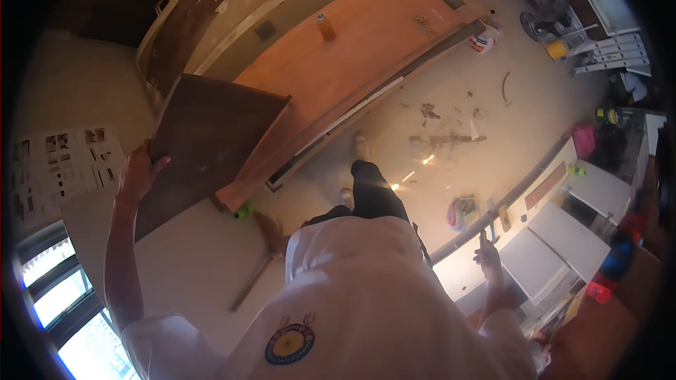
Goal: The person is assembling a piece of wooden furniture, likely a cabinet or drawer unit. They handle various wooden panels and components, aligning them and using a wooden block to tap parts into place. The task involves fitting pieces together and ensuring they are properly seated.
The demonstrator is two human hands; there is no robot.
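My left hand (141, 170) is at the left edge of a dark brown board (215, 116), its thumb on the near face and its fingers closed round the edge. The board stands tilted beside the left end of a long reddish-brown wooden counter (352, 35) and hides part of it. On the right, my right hand (487, 257) is raised in front of a pale cabinet. Its fingers are closed round a thin, short upright thing, too small to name.
An orange-yellow bottle (325, 28) stands on the counter. Debris and a strip of wood (447, 140) lie on the floor ahead. A broom (257, 274) lies near my left side. White cabinet panels (531, 260) line the right, and a ladder (612, 55) is at the far right.
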